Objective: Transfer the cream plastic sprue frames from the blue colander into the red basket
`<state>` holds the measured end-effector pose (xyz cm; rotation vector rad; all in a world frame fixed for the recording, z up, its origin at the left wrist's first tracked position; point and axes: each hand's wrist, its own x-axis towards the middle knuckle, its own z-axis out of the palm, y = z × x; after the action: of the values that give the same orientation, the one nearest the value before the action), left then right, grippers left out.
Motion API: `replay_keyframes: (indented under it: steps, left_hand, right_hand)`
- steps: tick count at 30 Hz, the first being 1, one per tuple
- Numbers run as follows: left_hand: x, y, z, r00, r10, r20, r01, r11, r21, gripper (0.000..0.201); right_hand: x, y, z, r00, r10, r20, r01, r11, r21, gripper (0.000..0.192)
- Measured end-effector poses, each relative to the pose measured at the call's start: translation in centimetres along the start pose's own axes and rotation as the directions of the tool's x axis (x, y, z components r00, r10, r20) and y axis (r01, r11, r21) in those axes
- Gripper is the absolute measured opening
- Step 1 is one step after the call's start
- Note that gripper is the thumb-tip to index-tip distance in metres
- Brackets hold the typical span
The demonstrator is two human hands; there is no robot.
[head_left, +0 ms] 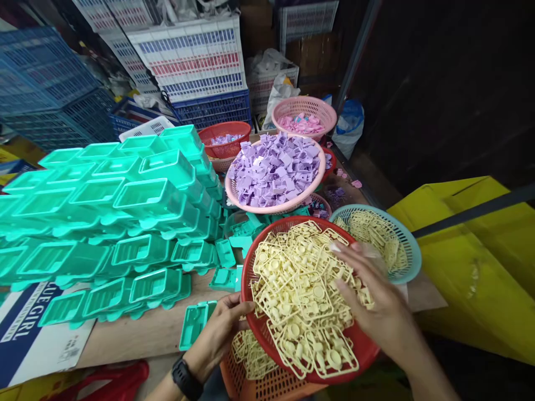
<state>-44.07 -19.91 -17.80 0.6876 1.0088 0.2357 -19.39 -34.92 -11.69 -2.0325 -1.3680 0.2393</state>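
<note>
**Red bowl point(363, 350) of pale-yellow frames point(298, 289) in hand at the table's edge**

The wooden table point(136, 337) stretches out before me, its left side taken up by stacked green trays point(163, 223), several tiers high. Next in size comes the red bowl, close to the person, above an orange basket point(259, 390) with more such frames in it; I can't tell whether the two touch. The yellow frames heap up inside, small round and rod-like parts attached to them. Just beyond sits a pink basket point(322, 167) piled with purple pieces point(276, 170), and to the right a smaller teal basket point(413, 259) with yellow pieces. The left hand point(221, 331) grips the bowl's left rim, a dark watch point(186, 379) on its wrist. The right hand point(371, 295) reaches over the right side of the heap, fingers extended and blurred; I can't tell whether it has hold of anything.
</note>
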Motion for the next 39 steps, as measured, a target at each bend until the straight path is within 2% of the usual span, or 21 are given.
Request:
replay_keyframes:
  steps: [1, 3, 5, 7, 10, 13, 16, 19, 21, 23, 26, 28, 30, 33, 36, 38, 39]
  left_hand:
    - [-0.1, 0.0, -0.2, 1.000, -0.006, -0.006, 0.006, 1.000, -0.003, 0.045]
    - [-0.3, -0.1, -0.5, 1.000, -0.014, -0.016, 0.013, 1.000, -0.011, 0.045]
    - [-0.4, -0.2, -0.8, 1.000, -0.014, -0.015, 0.014, 1.000, -0.021, 0.045]
    - [-0.4, -0.3, -1.0, 1.000, -0.013, -0.015, 0.013, 0.999, -0.031, 0.046]
    - [-0.3, -0.3, -1.0, 1.000, -0.012, -0.023, 0.011, 0.999, -0.034, 0.047]
    - [-0.4, -0.2, -0.9, 0.999, -0.014, -0.028, 0.014, 1.000, -0.023, 0.048]
    - [-0.6, -0.2, -1.0, 1.000, -0.013, -0.018, 0.012, 1.000, -0.020, 0.049]
    - [-0.7, -0.4, -1.1, 1.000, -0.010, -0.013, 0.010, 1.000, -0.006, 0.048]
    - [-0.8, -0.5, -1.3, 1.000, -0.007, -0.024, 0.007, 1.000, 0.004, 0.046]
    - [-0.9, -0.5, -1.3, 0.999, -0.009, -0.032, 0.009, 1.000, 0.002, 0.044]
    - [-1.1, -0.4, -1.6, 0.999, -0.027, -0.028, 0.027, 1.000, -0.003, 0.044]
    - [-1.2, -0.5, -1.9, 0.999, -0.034, -0.026, 0.034, 0.999, 0.004, 0.043]
    - [-1.2, -0.6, -2.3, 0.999, -0.035, -0.037, 0.035, 0.999, 0.009, 0.043]
    - [-1.2, -0.9, -3.1, 0.997, -0.045, -0.067, 0.046, 0.999, 0.020, 0.049]
    - [-1.5, -0.9, -3.5, 0.992, -0.056, -0.117, 0.058, 0.998, 0.022, 0.057]
    - [-2.1, -0.6, -3.6, 0.986, -0.064, -0.157, 0.064, 0.998, -0.004, 0.060]
    - [-2.5, -0.4, -3.6, 0.984, -0.070, -0.165, 0.068, 0.998, -0.018, 0.060]
  right_hand:
    - [-0.3, 0.7, -0.6, 0.997, 0.019, -0.069, -0.020, 1.000, -0.013, 0.042]
    - [-1.1, 1.9, -1.3, 0.998, 0.030, -0.056, -0.033, 0.998, -0.060, 0.042]
    - [-2.1, 2.6, -1.0, 0.996, 0.017, 0.087, -0.007, 0.993, -0.116, 0.056]
    - [-2.9, 2.7, -0.1, 0.975, 0.011, 0.223, 0.028, 0.985, -0.172, 0.072]
    - [-3.2, 2.3, 1.3, 0.944, 0.024, 0.329, 0.057, 0.971, -0.234, 0.087]
    - [-2.7, 2.0, 2.0, 0.931, 0.006, 0.365, 0.081, 0.971, -0.224, 0.083]
    - [-2.2, 1.7, 2.5, 0.925, -0.012, 0.381, 0.100, 0.972, -0.214, 0.065]
    - [-1.9, 0.4, 3.7, 0.943, -0.058, 0.327, 0.132, 0.969, -0.209, 0.040]
    - [-1.5, -0.9, 4.9, 0.965, -0.090, 0.246, 0.148, 0.962, -0.228, 0.033]
    - [-1.1, -2.4, 6.0, 0.976, -0.114, 0.185, 0.159, 0.953, -0.257, 0.041]
    - [-0.6, -4.3, 6.8, 0.969, -0.167, 0.183, 0.208, 0.950, -0.235, 0.054]
    - [-0.6, -4.7, 6.7, 0.968, -0.206, 0.144, 0.231, 0.955, -0.186, 0.047]
    - [-0.8, -4.0, 6.1, 0.981, -0.193, 0.009, 0.192, 0.967, -0.167, 0.036]
    - [-1.4, -1.3, 5.2, 0.986, -0.055, -0.157, 0.012, 0.965, -0.264, 0.035]
    - [-2.3, 1.3, 4.3, 0.993, 0.041, -0.112, -0.078, 0.932, -0.355, 0.041]
    - [-2.8, 2.2, 3.4, 0.995, 0.063, -0.081, -0.084, 0.955, -0.286, 0.042]
    - [-2.9, 2.6, 2.9, 0.991, 0.078, -0.104, -0.100, 0.971, -0.218, 0.039]
